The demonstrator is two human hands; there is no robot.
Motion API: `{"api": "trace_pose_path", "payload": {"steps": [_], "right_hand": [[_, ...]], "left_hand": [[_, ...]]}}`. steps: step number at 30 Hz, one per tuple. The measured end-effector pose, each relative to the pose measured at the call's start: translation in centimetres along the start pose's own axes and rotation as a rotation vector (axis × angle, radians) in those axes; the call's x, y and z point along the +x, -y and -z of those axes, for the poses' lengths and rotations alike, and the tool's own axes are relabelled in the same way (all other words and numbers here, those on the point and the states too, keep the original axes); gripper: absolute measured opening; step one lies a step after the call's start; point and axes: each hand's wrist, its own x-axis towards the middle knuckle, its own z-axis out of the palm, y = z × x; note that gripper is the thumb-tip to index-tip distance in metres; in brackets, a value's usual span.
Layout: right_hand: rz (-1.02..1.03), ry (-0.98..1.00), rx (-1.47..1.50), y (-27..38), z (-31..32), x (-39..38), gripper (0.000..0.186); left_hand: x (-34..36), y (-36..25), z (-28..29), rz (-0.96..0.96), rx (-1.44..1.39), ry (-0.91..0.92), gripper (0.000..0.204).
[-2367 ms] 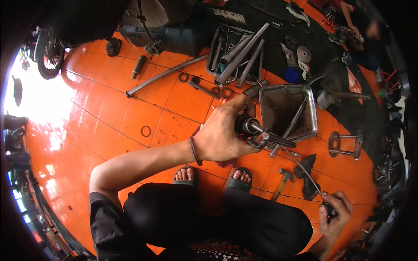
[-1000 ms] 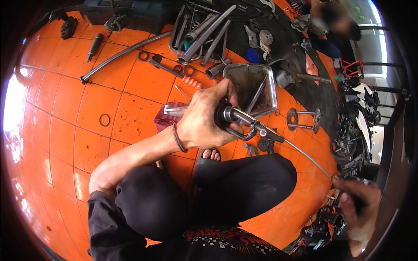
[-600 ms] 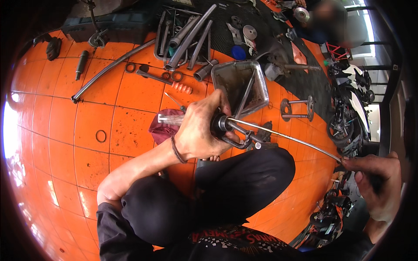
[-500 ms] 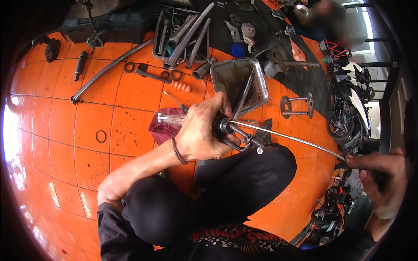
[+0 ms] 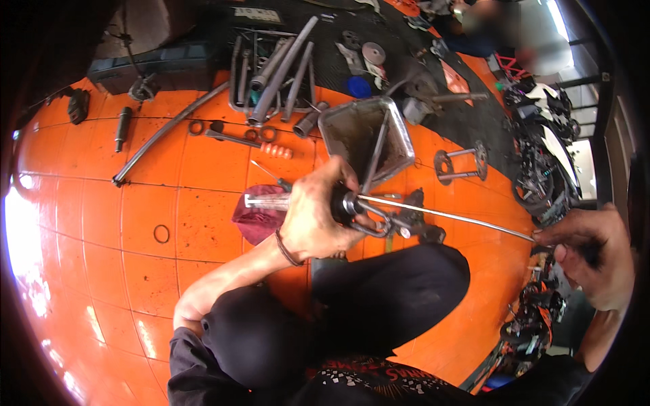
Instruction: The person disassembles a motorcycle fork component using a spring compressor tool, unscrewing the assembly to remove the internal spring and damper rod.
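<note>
My left hand (image 5: pixel 318 210) grips a metal fork assembly (image 5: pixel 349 206), with a black ring end, a curved bracket and a pale tube (image 5: pixel 261 201) poking out leftward over a maroon cloth (image 5: pixel 247 227). My right hand (image 5: pixel 586 250), at the right, is closed on the far end of a long thin metal shaft (image 5: pixel 460 220), apparently a screwdriver with its dark handle hidden in my fingers. The shaft reaches left to the black ring end; whether it touches cannot be told. A dirty metal pan (image 5: pixel 338 135) with a rod lying in it sits just beyond my left hand.
Steel tubes (image 5: pixel 284 68), a long bent tube (image 5: pixel 156 139), an orange-handled tool (image 5: pixel 274 150), rings and a flanged metal frame (image 5: pixel 460 162) lie on the orange tiles (image 5: pixel 135 237) and black mat. Motorcycles (image 5: pixel 542 169) line the right. A person (image 5: pixel 474 37) crouches at the upper right.
My right hand has moved right and upward, swinging the long shaft flatter. My left hand keeps its grip on the assembly. The view has shifted, bringing more motorcycles into sight on the right.
</note>
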Motion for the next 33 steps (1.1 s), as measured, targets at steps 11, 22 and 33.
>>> {"api": "trace_pose_path", "payload": {"steps": [11,22,33], "right_hand": [[0.279,-0.421,-0.045,-8.0,-3.2,-1.5,0.042],[0.466,-0.530,-0.048,-13.1,-5.6,-7.9,0.036],[0.440,-0.368,-0.144,-7.2,-11.2,-6.8,0.027]], "left_hand": [[-0.9,-1.9,3.5,0.082,0.001,-0.256,0.058],[-0.2,-2.5,5.6,-0.047,0.185,-0.121,0.042],[0.5,-1.7,5.7,-0.136,0.264,-0.099,0.031]]}}
